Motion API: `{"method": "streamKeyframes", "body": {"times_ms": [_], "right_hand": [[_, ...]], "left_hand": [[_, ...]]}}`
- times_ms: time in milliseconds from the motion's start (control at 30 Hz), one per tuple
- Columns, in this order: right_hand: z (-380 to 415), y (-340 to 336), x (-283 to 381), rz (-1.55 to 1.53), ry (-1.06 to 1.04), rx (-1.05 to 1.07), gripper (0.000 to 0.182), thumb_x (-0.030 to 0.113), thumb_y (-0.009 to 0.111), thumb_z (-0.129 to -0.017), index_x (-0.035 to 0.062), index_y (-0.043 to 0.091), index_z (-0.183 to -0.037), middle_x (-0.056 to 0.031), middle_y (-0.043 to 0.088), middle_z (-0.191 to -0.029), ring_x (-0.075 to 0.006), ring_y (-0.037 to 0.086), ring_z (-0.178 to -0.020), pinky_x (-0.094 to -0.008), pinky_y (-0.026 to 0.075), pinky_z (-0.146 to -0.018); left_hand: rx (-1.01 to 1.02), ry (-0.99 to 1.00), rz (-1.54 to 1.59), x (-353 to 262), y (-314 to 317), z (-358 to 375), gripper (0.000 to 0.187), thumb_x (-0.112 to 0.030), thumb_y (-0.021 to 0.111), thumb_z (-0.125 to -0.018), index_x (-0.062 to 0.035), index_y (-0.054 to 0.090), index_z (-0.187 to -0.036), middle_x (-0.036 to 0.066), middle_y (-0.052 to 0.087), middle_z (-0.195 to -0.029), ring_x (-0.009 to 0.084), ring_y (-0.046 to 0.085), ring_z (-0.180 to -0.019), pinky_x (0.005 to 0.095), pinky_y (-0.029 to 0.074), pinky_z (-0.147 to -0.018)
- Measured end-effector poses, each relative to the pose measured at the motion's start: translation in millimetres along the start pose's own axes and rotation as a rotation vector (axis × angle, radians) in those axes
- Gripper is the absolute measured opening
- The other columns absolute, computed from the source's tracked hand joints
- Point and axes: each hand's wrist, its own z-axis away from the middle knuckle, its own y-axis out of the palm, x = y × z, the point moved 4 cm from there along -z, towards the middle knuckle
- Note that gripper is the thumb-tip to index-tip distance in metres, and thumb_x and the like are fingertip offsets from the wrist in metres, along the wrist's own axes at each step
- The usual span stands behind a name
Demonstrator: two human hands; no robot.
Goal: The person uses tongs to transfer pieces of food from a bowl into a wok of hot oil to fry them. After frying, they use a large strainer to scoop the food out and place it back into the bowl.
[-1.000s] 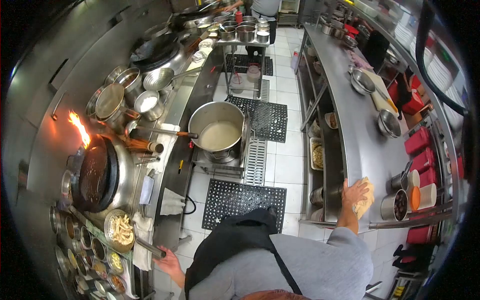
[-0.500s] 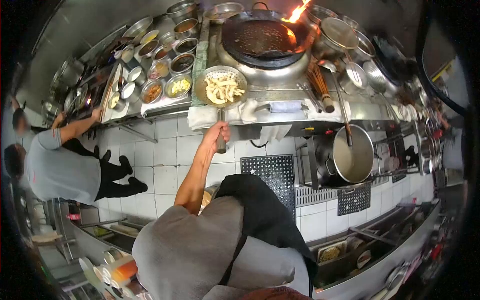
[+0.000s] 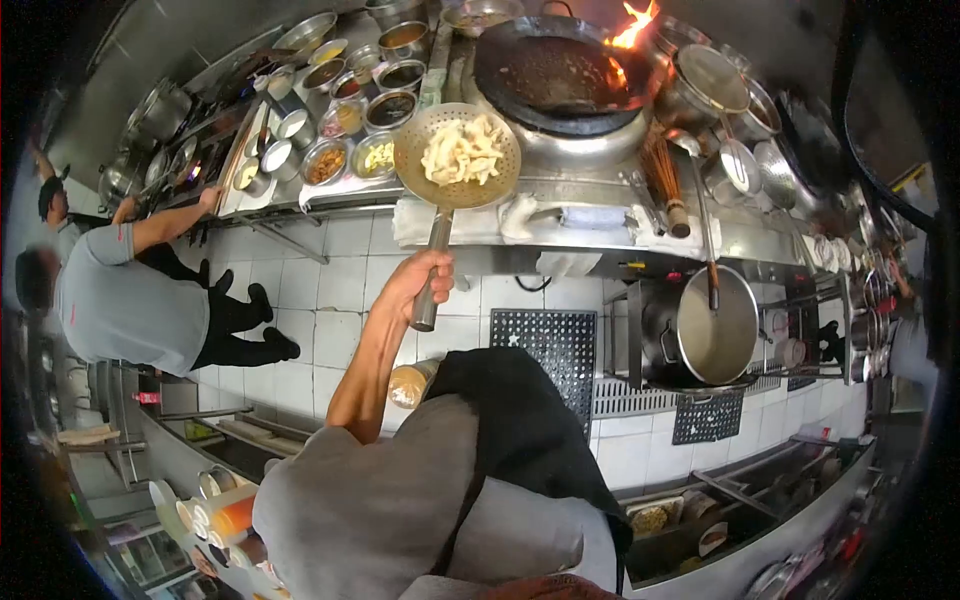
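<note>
My left hand (image 3: 425, 278) is closed round the metal handle of a perforated strainer (image 3: 408, 160). Pale cooked strips (image 3: 463, 152) lie heaped in its bowl, which hangs over the counter's front edge. Behind it to the right, a dark wok (image 3: 555, 80) sits on a round steel burner ring, with a flame (image 3: 635, 25) rising at its far right side. Steel bowls of sauces and ingredients stand to the left of the strainer, among them one with chopped yellow pieces (image 3: 380, 156). My right hand is not in view.
A large pot (image 3: 722, 325) with a ladle across its rim stands on the right. A bamboo brush (image 3: 664, 185) lies on the counter near folded towels (image 3: 425, 222). A co-worker (image 3: 135, 290) stands at the left stove, another person beyond. Rubber mats (image 3: 545, 350) cover some floor tiles.
The strainer has come up closer to the camera, its handle now more tilted, and the strips in it have shifted into a tighter heap. The whole view has shifted slightly.
</note>
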Motion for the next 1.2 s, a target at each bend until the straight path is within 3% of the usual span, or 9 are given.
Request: {"method": "streamKeyframes", "body": {"times_ms": [433,733,867,933,967,1000,1067,1167,1200], "right_hand": [[21,-7,-11,0.1,-0.051,0.085,0.062,0.067,0.043,-0.086,0.0065,0.058,-0.084,-0.0083,0.056,-0.074,-0.0251,0.056,-0.064,-0.0401,0.045,-0.053],[54,-15,-40,0.244,0.127,0.287,0.064,0.068,0.041,-0.087,0.0072,0.059,-0.078,-0.0072,0.055,-0.067,-0.0246,0.055,-0.056,-0.038,0.044,-0.048],[43,-63,-55,0.371,0.397,0.482,0.064,0.068,0.04,-0.087,0.0075,0.059,-0.076,-0.0068,0.055,-0.063,-0.0244,0.055,-0.053,-0.037,0.044,-0.045],[67,-31,-66,0.258,0.588,0.532,0.084,0.075,0.036,-0.083,0.0015,0.053,-0.12,-0.0179,0.058,-0.115,-0.0329,0.059,-0.096,-0.0486,0.049,-0.075],[66,-17,-69,0.16,0.789,0.675,0.091,0.076,0.038,-0.081,0.0045,0.04,-0.138,-0.022,0.041,-0.139,-0.0394,0.042,-0.124,-0.0604,0.034,-0.096],[72,6,-79,0.026,0.868,0.82,0.094,0.075,0.041,-0.079,0.0073,0.033,-0.144,-0.0221,0.029,-0.148,-0.0435,0.023,-0.137,-0.0693,0.02,-0.101],[126,92,-88,0.013,0.897,0.617,0.089,0.073,0.043,-0.079,0.0094,0.04,-0.141,-0.0218,0.027,-0.15,-0.0462,0.019,-0.137,-0.0722,0.018,-0.1],[134,111,-100,-0.113,0.965,0.58,0.082,0.069,0.045,-0.082,0.0082,0.047,-0.136,-0.023,0.03,-0.147,-0.0471,0.021,-0.136,-0.0729,0.018,-0.099],[100,27,-68,-0.044,0.911,0.482,0.08,0.067,0.046,-0.082,0.0071,0.048,-0.134,-0.0234,0.032,-0.146,-0.0473,0.021,-0.135,-0.0732,0.018,-0.099]], "left_hand": [[0.221,-0.078,-0.146,12,101,32,0.022,-0.007,0.057,-0.083,-0.0051,0.049,-0.103,0.001,0.042,-0.065,0.008,0.039,-0.042,0.0242,0.033,-0.033],[0.387,-0.425,-0.264,73,145,22,0.018,-0.008,0.055,-0.085,-0.0056,0.047,-0.101,0.001,0.042,-0.065,0.0082,0.038,-0.042,0.0258,0.034,-0.033],[0.416,-0.489,-0.515,97,185,20,0.022,-0.007,0.055,-0.085,-0.0078,0.049,-0.106,0.0,0.043,-0.065,0.0085,0.039,-0.044,0.0247,0.031,-0.034],[0.45,-0.504,-0.701,116,200,17,0.024,-0.006,0.053,-0.085,-0.0083,0.049,-0.108,0.0,0.042,-0.064,0.0085,0.037,-0.04,0.0245,0.028,-0.032],[0.492,-0.545,-0.671,125,205,24,0.026,-0.005,0.051,-0.084,-0.0082,0.048,-0.11,0.0,0.04,-0.063,0.0085,0.036,-0.038,0.0241,0.028,-0.03],[0.589,-0.605,-0.653,147,214,32,0.027,-0.005,0.05,-0.084,-0.0081,0.047,-0.111,0.0,0.039,-0.062,0.0086,0.034,-0.038,0.0242,0.029,-0.03],[0.709,-0.684,-0.77,194,242,51,0.027,-0.005,0.052,-0.084,-0.0077,0.047,-0.11,0.001,0.038,-0.063,0.0091,0.034,-0.038,0.0246,0.031,-0.03],[0.798,-0.829,-0.862,265,273,94,0.028,-0.006,0.056,-0.084,-0.0053,0.046,-0.111,0.002,0.039,-0.063,0.0097,0.035,-0.039,0.0252,0.032,-0.03],[0.87,-0.883,-0.827,208,272,50,0.027,-0.007,0.056,-0.084,-0.0042,0.047,-0.109,0.001,0.039,-0.064,0.0096,0.035,-0.04,0.0254,0.033,-0.031]]}}
